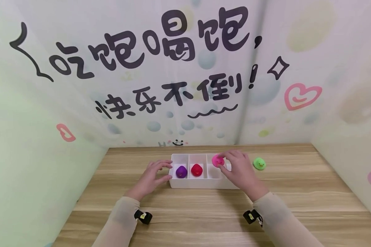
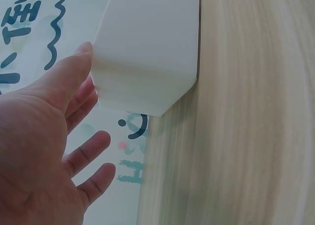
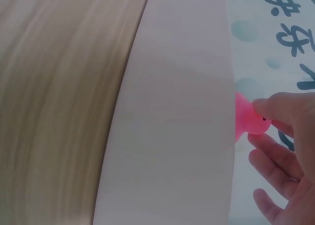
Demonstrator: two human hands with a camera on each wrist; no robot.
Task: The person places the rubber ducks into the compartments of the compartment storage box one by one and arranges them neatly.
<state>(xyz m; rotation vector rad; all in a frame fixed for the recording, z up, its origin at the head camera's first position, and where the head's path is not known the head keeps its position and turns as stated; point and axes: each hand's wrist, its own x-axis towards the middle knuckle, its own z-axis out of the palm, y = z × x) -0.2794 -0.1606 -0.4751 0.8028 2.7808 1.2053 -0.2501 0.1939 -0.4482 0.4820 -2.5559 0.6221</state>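
Note:
A white divided box point(image 1: 201, 184) lies across the wooden table in the head view. In its leftmost compartment sits a purple toy duck point(image 1: 181, 172); a red toy duck point(image 1: 197, 170) is in the one beside it. My right hand point(image 1: 242, 171) pinches a pink toy duck point(image 1: 216, 160) by its head, at the third compartment. The right wrist view shows the pink duck's lower body partly hidden behind the box wall. My left hand point(image 1: 151, 177) touches the box's left end with extended fingers point(image 2: 93, 183). The right hand covers the box's right end.
A green toy duck point(image 1: 259, 163) sits on the table point(image 1: 185, 219) to the right of the box, just beyond my right hand. Behind the table's far edge stands a printed wall point(image 1: 136, 133), with side walls at left and right.

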